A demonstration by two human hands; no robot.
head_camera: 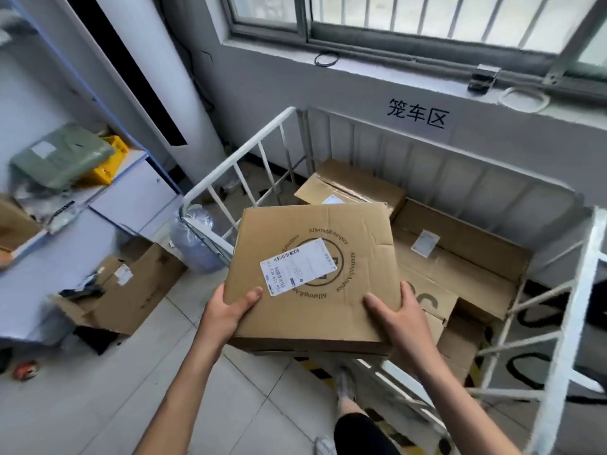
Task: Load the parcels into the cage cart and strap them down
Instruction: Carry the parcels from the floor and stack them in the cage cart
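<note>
Under the barred window a white cage cart (427, 165) stands against the wall, with cardboard boxes (460, 257) lying inside. The left hand (230, 310) and right hand (394, 320) each grip a near corner of a flat parcel (315, 274) held above the cart's near rail; the cart's interior lies ahead and rightward, nearer the right hand. Nearly square, with no clear long axis, the parcel lies label-up, its far edge toward the window wall.
</note>
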